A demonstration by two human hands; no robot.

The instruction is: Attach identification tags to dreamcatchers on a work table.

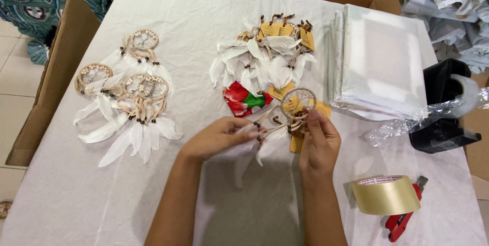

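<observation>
While our right hand [319,146] pinches the small dreamcatcher [298,102] just under its woven ring, thumb and forefinger pressed on the knot of cords, our left hand [220,136] curls its fingers around the trailing white feathers [249,151] and bead strings, closed lightly on them. We hold the piece just above the white cloth table [76,195], the ring standing up past our right fingertips and the feathers hanging down between both hands. Rectangular yellow tags [296,141] dangle from the cords beside our right thumb, one behind the ring and one lower by the palm.

Just beyond our fingers lies a red, green and white patterned pouch [243,100]. Behind it we see a pile of finished dreamcatchers [265,55] with white feathers, their yellow tags gathered at the far end. Well off to the left lie three tan-ringed dreamcatchers [130,85] without visible tags, feathers fanned toward us.

To the right stands a stack of flat white packets [382,62], upright-rectangular, near a black tape dispenser [442,106] with crinkled clear film [423,118] draped across it. Nearer us, right of our right forearm, a roll of tan packing tape [385,195] sits on a red handled cutter [400,223]. Brown cardboard boxes [56,72] border the table's left and far edges.
</observation>
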